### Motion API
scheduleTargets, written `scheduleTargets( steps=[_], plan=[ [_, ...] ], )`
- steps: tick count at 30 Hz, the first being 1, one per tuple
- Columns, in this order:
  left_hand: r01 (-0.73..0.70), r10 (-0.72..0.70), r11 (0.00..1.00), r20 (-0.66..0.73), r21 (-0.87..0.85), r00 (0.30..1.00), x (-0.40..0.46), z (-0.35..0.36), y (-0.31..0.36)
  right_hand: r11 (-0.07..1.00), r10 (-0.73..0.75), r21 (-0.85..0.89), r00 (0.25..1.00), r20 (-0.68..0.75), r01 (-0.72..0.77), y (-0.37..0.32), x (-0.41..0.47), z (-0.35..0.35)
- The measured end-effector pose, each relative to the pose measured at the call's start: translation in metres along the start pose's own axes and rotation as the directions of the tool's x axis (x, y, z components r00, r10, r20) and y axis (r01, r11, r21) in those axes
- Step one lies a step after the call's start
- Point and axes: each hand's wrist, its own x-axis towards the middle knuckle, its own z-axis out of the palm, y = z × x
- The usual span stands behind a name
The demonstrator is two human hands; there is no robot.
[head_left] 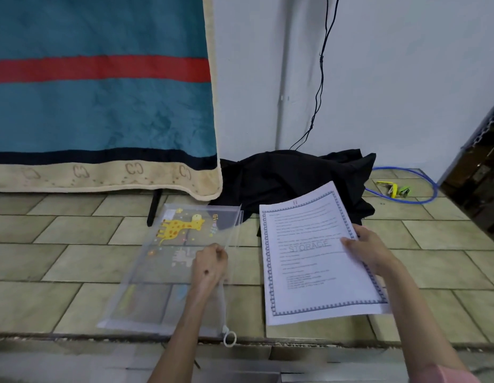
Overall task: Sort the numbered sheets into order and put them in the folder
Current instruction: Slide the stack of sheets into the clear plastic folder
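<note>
Reaching forward over a tiled floor point(74, 261), both bare forearms enter from the bottom edge of the view. The left hand point(208, 265) is curled at the zip edge of a clear folder point(168, 261), its grip pinched narrow on that edge; whether the fingers have parted the opening cannot be told. The folder lies flat on the floor, printed with a yellow giraffe, and a white ring pull point(229, 338) hangs at its near corner.

The right hand point(368, 251) holds a stack of sheets point(312, 261) just right of the folder, thumb on top at the right edge and fingers beneath, a firm grip on the paper. The stack is tilted, its near end over the floor. The top sheet bears a patterned border, the word STORAGE in outline letters across the middle, and a number at its head that looks like 11. A pink sleeve point(450, 375) shows at the right forearm.

Beyond the folder a blue blanket point(102, 106) with a red stripe and beige border hangs down to the floor; a dark stand leg point(153, 208) shows below its hem. A black cloth point(295, 178) lies heaped behind the sheets, against a pale wall point(392, 78), with thin black cables point(321, 78) running down to it. Further right of the folder, a blue cable point(428, 189) loops round small yellow and green items point(393, 188), too small to identify.
</note>
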Motion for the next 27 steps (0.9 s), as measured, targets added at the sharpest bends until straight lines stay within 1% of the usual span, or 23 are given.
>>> scheduleTargets(
  steps=[3, 5, 7, 9, 12, 15, 18, 20, 23, 27],
  plan=[
    [0.004, -0.004, 1.0, 0.023, -0.016, 1.0, 0.003, -0.001, -0.002, 0.997, 0.021, 0.068, 0.988, 0.155, -0.032, 0.002, -0.004, -0.017],
    [0.006, -0.006, 1.0, 0.028, -0.014, 1.0, 0.004, -0.001, -0.003, 0.996, 0.05, 0.06, 0.955, 0.292, -0.07, 0.005, -0.003, -0.015],
    [0.004, -0.003, 0.999, 0.026, -0.043, 1.0, 0.003, -0.002, -0.002, 0.996, 0.088, -0.017, 0.916, 0.391, -0.089, 0.006, -0.001, -0.004],
    [0.003, -0.002, 0.996, 0.02, -0.092, 1.0, 0.0, -0.002, 0.0, 0.99, 0.122, -0.112, 0.896, 0.426, -0.081, 0.005, 0.001, 0.008],
    [-0.004, 0.007, 0.99, 0.017, -0.138, 1.0, -0.002, -0.003, 0.001, 0.986, 0.131, -0.146, 0.902, 0.411, -0.076, 0.002, 0.005, 0.02],
    [0.005, 0.001, 0.986, 0.035, -0.167, 0.999, -0.002, -0.006, 0.003, 0.99, 0.139, -0.037, 0.927, 0.349, -0.135, -0.001, 0.011, 0.033],
    [-0.047, 0.053, 0.99, 0.038, -0.136, 0.998, -0.002, -0.011, 0.006, 0.971, 0.171, 0.116, 0.95, 0.262, -0.207, -0.001, 0.018, 0.048],
    [-0.076, 0.083, 0.989, 0.053, -0.127, 0.995, -0.002, -0.013, 0.007, 0.949, 0.214, 0.189, 0.956, 0.203, -0.252, 0.002, 0.021, 0.058],
    [-0.064, 0.077, 0.985, 0.077, -0.16, 0.994, 0.002, -0.02, 0.008, 0.922, 0.262, 0.245, 0.948, 0.178, -0.301, 0.009, 0.02, 0.071],
    [-0.026, 0.055, 0.98, 0.144, -0.195, 0.988, 0.005, -0.032, 0.011, 0.904, 0.282, 0.293, 0.949, 0.14, -0.312, 0.016, 0.016, 0.084]
  ],
)
